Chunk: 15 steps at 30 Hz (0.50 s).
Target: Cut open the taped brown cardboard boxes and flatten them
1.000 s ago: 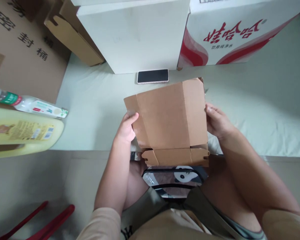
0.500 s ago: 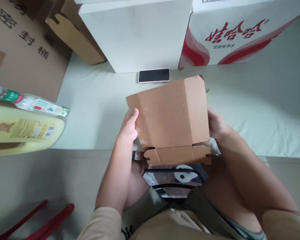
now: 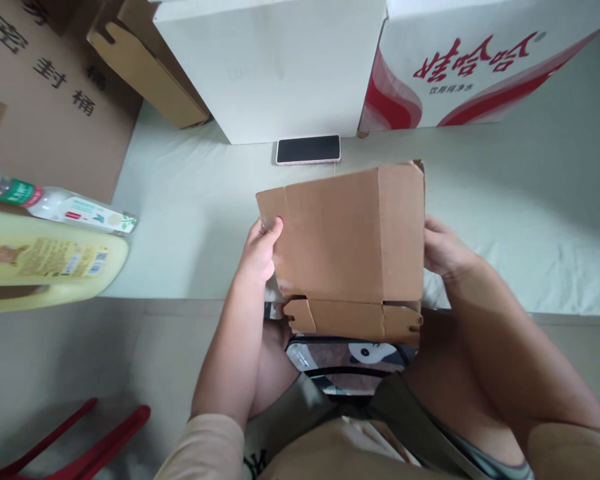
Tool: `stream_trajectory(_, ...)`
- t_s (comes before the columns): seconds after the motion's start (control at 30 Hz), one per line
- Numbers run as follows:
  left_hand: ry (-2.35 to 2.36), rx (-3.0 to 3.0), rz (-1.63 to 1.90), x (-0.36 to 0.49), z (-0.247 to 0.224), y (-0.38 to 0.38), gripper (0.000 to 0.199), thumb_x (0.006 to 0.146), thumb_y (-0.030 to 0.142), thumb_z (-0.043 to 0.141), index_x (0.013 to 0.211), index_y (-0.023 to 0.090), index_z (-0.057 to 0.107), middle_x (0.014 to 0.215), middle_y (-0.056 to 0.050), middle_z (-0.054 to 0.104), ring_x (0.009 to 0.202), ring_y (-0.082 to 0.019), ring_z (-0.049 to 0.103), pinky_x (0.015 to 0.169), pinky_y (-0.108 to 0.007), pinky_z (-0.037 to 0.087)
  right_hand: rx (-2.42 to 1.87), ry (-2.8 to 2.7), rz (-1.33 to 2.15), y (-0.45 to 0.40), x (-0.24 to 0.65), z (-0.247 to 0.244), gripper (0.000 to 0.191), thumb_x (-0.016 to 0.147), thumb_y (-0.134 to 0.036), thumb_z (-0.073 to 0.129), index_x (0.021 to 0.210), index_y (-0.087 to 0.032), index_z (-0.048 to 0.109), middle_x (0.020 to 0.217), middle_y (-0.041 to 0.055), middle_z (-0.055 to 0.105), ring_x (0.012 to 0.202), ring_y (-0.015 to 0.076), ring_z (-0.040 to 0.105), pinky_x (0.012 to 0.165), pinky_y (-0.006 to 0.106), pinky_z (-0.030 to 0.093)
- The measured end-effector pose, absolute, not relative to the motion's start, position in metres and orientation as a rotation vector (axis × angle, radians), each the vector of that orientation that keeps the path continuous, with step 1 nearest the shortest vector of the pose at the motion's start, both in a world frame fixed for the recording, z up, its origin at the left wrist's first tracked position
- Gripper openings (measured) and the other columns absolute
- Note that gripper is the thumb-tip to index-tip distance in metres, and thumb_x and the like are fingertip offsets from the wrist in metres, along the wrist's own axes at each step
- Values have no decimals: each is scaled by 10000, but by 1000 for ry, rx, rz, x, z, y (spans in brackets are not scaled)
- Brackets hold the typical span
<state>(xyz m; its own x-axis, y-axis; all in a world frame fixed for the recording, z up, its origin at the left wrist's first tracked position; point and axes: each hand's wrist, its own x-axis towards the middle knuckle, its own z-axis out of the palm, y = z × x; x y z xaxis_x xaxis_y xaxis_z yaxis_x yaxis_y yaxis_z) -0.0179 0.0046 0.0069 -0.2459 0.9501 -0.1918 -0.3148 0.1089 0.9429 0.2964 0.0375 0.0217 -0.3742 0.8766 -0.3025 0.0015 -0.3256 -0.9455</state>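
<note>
creased cardboard (image 3: 335, 233) shifted right, notched flaps (image 3: 301, 316)

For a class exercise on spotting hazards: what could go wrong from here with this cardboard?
The brown, creased cardboard piece may fold unexpectedly along its creases: the left hand pinches one side edge, and the right hand is at the opposite edge, its fingertips hidden.

The piece's far edge might nudge the black-screened, pale-rimmed rectangular phone, lying just beyond it on the pale green cloth.
</note>
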Motion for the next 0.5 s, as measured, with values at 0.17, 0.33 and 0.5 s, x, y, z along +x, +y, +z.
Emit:
stream_trajectory(0.17, 1327, 756, 1407, -18, 6, 3, 608, 581, 668, 925, 939, 212, 742, 1007, -93, 820, 1151, -334, 743, 1007, -456, 586, -1166, -1261, 1875, 40, 299, 20, 469, 517, -577, 983, 776, -245, 776, 744, 13, 753, 688, 160, 686, 675, 313, 570)
stream_trajectory(0.33, 1370, 723, 1404, -17, 8, 4, 623, 555, 676, 932, 923, 210, 741, 1000, -90, 814, 1121, -326, 748, 975, -438, 588, -1224, -1293, 1856, 41, 299, 17, 478, 526, -625, 961, 642, -219, 740, 660, 7, 721, 616, 138, 638, 596, 291, 519)
stream_trajectory(0.5, 1365, 704, 1406, -18, 8, 5, 660, 520, 684, 941, 932, 214, 727, 1008, -98, 804, 1161, -350, 731, 994, -470, 582, -1204, -1241, 1863, 40, 299, 18, 497, 551, -668, 931, 617, -237, 692, 586, -18, 652, 540, 121, 566, 528, 276, 475)
